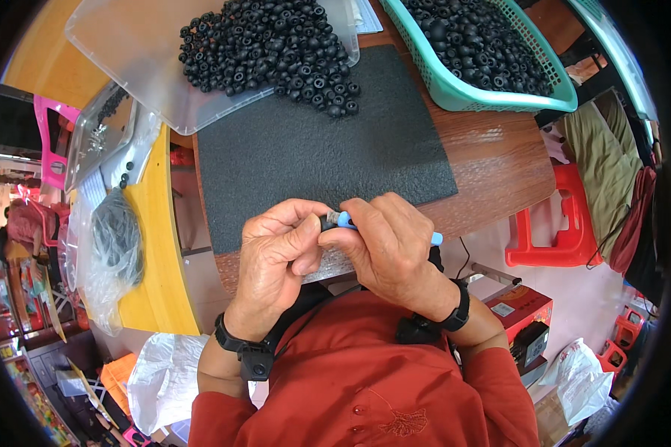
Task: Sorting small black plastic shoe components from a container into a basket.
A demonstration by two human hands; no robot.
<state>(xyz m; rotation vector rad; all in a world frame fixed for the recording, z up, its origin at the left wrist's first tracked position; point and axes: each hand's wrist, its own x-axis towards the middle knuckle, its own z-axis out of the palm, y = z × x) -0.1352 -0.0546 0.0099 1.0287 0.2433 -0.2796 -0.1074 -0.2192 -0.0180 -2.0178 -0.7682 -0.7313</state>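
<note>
Above the near edge of a dark mat (313,149), my two hands meet. My left hand (276,242) pinches a small black round piece (325,223) between thumb and fingertips. Closed around a small blue-handled tool (436,239) is my right hand (391,242); the tool's blue front end shows by the thumb, against the black piece. Fingers hide most of the tool and part of the piece. Many similar black rings (268,48) with round holes spill from a clear plastic tray (127,52) onto the mat's far side.
A turquoise basket (484,103) full of black rings stands at the far right of the brown table (499,160). On the left, a yellow table (156,261) carries a plastic bag (115,238) and a clear box (89,153). Red stools (566,223) stand at the right.
</note>
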